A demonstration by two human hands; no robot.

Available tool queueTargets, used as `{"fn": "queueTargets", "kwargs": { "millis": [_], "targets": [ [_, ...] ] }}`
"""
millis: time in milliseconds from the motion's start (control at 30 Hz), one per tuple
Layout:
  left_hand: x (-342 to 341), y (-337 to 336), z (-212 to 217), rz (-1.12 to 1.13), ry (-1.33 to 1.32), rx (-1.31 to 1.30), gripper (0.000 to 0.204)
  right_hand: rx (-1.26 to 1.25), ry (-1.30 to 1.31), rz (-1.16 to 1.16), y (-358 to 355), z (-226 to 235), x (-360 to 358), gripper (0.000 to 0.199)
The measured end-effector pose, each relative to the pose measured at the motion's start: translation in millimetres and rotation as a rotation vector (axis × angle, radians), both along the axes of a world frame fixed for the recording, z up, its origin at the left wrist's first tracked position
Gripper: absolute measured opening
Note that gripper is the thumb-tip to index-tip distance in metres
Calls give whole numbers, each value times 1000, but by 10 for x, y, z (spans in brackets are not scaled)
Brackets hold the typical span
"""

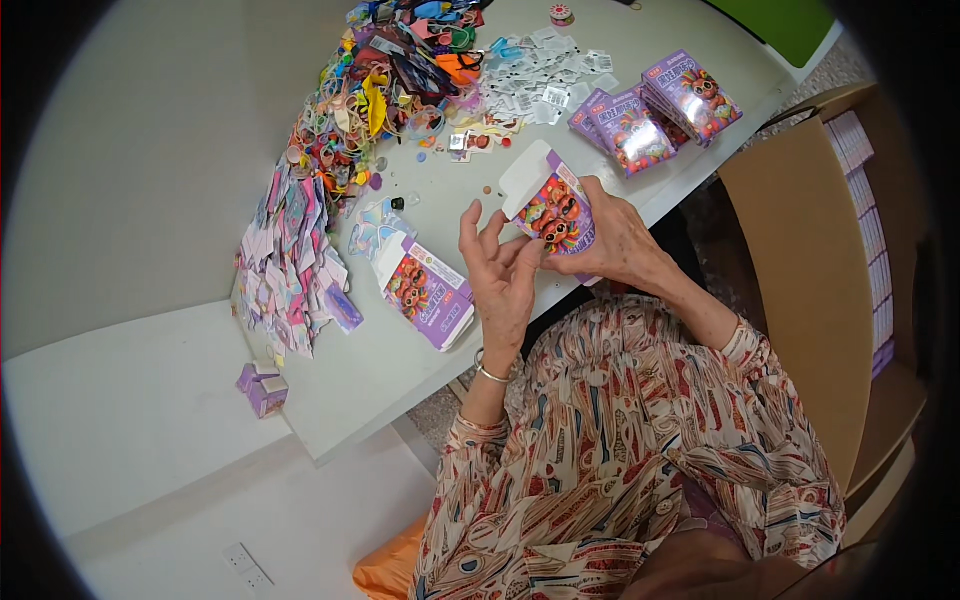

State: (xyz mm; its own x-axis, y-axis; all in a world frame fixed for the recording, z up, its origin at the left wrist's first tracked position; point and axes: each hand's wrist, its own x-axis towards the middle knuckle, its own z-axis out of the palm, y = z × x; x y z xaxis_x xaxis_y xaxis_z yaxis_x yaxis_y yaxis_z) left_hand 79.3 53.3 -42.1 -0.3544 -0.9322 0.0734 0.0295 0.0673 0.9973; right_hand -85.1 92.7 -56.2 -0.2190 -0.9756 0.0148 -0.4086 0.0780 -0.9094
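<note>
My right hand (622, 240) grips a small purple carton (556, 212) with a colourful cartoon print. Its white top flap (526, 180) stands up and away from the body. Close to the carton's left side is my left hand (500, 285), fingers apart and partly curled, the thumb at the box's lower edge. A second purple carton (430, 290) lies on the table left of that hand, its white end flap folded out. Beside that flap rest shiny pale cut-out pieces (378, 228).
Loose trinkets (375, 105) and pastel packets (290, 260) are heaped along the table's left side. White slips (550, 75) lie at the back. Filled purple cartons (690, 95) are stacked back right. A cardboard box (800, 260) of cartons stands right of the table; small purple boxes (264, 390) sit at the left.
</note>
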Motion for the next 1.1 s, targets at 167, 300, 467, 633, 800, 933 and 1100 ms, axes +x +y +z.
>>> {"fn": "queueTargets", "kwargs": {
  "millis": [167,300,467,633,800,933,1100],
  "targets": [
    [77,-44,-135,-153,16,17,65,52,-42,62,21,13,-32,70],
    [118,-91,-176,-252,-9,0,64,-13,-209,167,30,-67,-103,57],
    [193,-126,-221,-258,38,225,53,33,-561,314,56,-37,-187,45],
    [331,-225,-272,-345,69,354,41,144,-569,436,105,-64,-256,57],
    [140,-275,179,-547,-107,292,72,114,-460,484,135,-13,-332,58],
    [137,-298,44,-607,-65,192,81,148,-310,544,143,-35,-400,55],
    [200,-275,-56,-701,-260,50,69,141,-391,543,140,-90,-392,55]
  ]
}}
